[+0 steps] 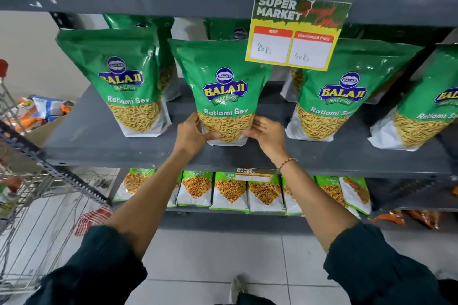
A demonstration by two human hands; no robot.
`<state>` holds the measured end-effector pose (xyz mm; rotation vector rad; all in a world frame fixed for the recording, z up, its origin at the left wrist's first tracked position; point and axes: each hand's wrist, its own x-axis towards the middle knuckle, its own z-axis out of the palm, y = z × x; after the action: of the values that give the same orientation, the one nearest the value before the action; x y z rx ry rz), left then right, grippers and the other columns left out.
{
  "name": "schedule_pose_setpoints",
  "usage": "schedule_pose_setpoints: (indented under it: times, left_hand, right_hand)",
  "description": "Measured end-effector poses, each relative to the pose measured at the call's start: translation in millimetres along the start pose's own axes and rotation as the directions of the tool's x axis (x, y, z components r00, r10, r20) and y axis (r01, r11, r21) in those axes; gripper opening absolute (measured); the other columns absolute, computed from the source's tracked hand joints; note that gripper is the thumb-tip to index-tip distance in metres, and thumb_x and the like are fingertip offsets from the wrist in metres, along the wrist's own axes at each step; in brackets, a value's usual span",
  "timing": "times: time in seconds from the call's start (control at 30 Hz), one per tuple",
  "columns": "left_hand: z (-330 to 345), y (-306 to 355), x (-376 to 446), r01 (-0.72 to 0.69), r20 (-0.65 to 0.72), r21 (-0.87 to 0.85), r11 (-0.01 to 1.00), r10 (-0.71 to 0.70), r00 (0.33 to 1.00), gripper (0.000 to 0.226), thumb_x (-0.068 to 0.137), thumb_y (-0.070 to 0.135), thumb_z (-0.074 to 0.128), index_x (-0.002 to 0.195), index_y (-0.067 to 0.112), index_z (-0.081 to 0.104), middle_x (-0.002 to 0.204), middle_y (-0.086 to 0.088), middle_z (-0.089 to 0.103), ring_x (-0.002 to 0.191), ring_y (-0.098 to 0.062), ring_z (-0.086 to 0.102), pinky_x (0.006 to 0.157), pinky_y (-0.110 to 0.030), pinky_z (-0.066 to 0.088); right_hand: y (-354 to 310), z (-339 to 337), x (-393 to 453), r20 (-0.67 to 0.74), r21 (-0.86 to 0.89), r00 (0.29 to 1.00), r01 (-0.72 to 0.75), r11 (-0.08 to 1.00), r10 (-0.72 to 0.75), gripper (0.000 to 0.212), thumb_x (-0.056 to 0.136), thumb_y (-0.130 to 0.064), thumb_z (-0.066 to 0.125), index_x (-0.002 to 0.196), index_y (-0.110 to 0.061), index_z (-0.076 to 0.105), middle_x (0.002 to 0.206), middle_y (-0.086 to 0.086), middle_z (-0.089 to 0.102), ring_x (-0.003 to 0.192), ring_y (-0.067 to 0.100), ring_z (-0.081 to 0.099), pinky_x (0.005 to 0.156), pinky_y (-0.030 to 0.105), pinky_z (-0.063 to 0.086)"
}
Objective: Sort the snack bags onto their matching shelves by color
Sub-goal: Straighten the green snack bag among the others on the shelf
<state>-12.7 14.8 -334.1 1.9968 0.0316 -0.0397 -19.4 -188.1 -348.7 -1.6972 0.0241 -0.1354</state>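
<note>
Two hands form one grip on the base of a green Ratlami Sev bag (224, 91): my left hand (195, 131) cups its lower left corner, my right hand (266, 132) its lower right, fingers clamped against the clear window over the sev. The bag stands upright, its bottom edge on or just above the grey shelf (99, 141); I cannot tell which. Both forearms reach up and forward, wrists bent inward, dark sleeves pushed back. Either side of the grip stand matching green bags, one to the left (119, 79) and one to the right (339, 96), so this placement looks nearly complete. Below the grip, a lower shelf holds a row of lighter green bags (230, 190). Far left, a box of mixed bags (47, 111) sits beside a wire trolley (29, 195), which suggests sorting remains.
</note>
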Motion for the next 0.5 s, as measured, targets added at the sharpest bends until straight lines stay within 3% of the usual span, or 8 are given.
schedule_pose_setpoints:
  times: [0.07, 0.17, 0.3, 0.5]
  left_hand:
    - [8.7, 3.2, 9.1, -0.012, 0.009, -0.012, 1.0, 0.013, 1.0, 0.067, 0.057, 0.016, 0.087, 0.115, 0.006, 0.054, 0.113, -0.005, 0.067, 0.1, -0.013, 0.06, 0.077, -0.008, 0.047]
    - [16.1, 3.2, 20.1, -0.005, 0.013, -0.01, 1.0, 0.005, 1.0, 0.066, 0.056, 0.019, 0.087, 0.113, 0.009, 0.057, 0.117, -0.007, 0.067, 0.106, -0.016, 0.062, 0.095, -0.03, 0.05]
    - [17.9, -2.5, 29.4, 0.005, 0.019, -0.017, 1.0, -0.005, 1.0, 0.068, 0.054, 0.021, 0.088, 0.113, 0.012, 0.055, 0.12, -0.007, 0.066, 0.112, -0.021, 0.061, 0.101, -0.042, 0.048]
    - [20.2, -3.3, 28.6, -0.005, -0.016, -0.011, 1.0, 0.005, 1.0, 0.071, 0.058, 0.022, 0.087, 0.118, 0.009, 0.052, 0.123, -0.009, 0.064, 0.114, -0.023, 0.06, 0.098, -0.033, 0.048]
  right_hand:
    - [1.9, -7.3, 7.2, -0.018, -0.018, 1.0, 0.003, 1.0, -0.003, 0.049, 0.066, 0.003, 0.074, 0.113, 0.004, 0.058, 0.104, 0.006, 0.063, 0.091, 0.015, 0.062, 0.07, 0.008, 0.052]
    - [4.5, -12.5, 15.0, -0.029, -0.042, 1.0, 0.005, 0.999, -0.006, 0.046, 0.067, 0.004, 0.074, 0.111, 0.005, 0.059, 0.103, 0.007, 0.063, 0.092, 0.017, 0.062, 0.071, 0.008, 0.052]
    - [10.5, -12.4, 21.6, -0.033, -0.062, 0.999, 0.024, 0.998, -0.026, 0.043, 0.067, 0.003, 0.074, 0.108, 0.005, 0.061, 0.107, 0.02, 0.067, 0.09, 0.017, 0.063, 0.072, 0.01, 0.053]
    - [12.1, -11.1, 23.0, -0.027, -0.049, 0.999, 0.028, 0.998, -0.029, 0.042, 0.069, 0.003, 0.073, 0.109, 0.004, 0.06, 0.106, 0.016, 0.066, 0.091, 0.016, 0.063, 0.07, 0.008, 0.051]
